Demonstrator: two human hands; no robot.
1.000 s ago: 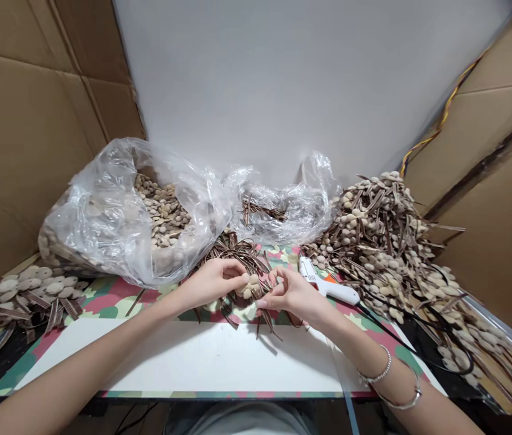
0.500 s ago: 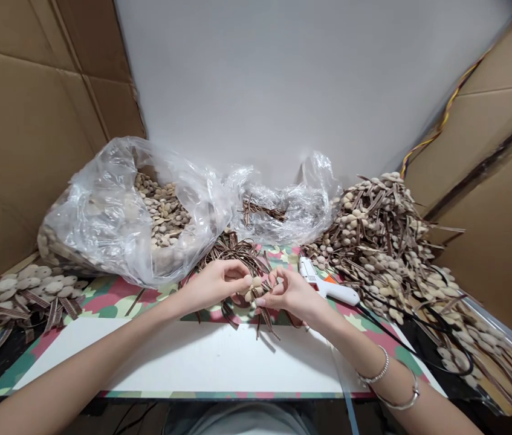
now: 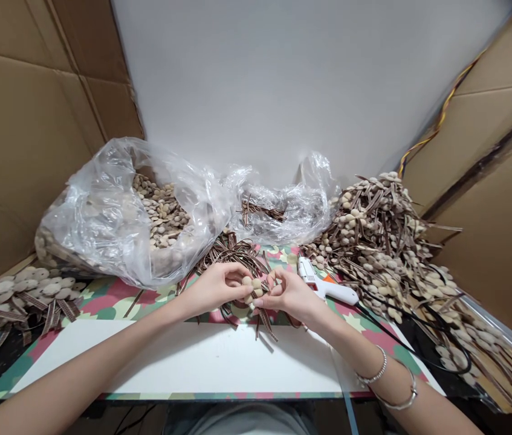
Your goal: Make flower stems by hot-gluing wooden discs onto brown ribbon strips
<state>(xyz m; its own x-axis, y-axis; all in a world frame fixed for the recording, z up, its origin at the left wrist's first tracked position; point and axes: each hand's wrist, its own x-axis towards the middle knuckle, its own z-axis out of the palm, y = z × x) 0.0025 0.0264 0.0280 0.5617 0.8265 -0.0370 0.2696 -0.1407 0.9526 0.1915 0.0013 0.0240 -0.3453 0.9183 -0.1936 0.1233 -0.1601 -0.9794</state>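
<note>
Carefully, my left hand (image 3: 219, 287) and right hand (image 3: 288, 295) pinch a beige flower piece (image 3: 252, 285) between them, above the ribbon strips (image 3: 233, 252). Loose ribbon could snag my fingers and twist it; glue gun (image 3: 328, 287) lies near my right wrist, burn risk.

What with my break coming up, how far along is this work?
Partway, it seems. Probably done: the ribboned clusters heaped at right. In hand: a small beige cluster at the fingertips of the left hand and right hand. Apparently left: the loose brown ribbons just beyond them and the beige pieces in the plastic bag. The exact share can't be told.
</note>
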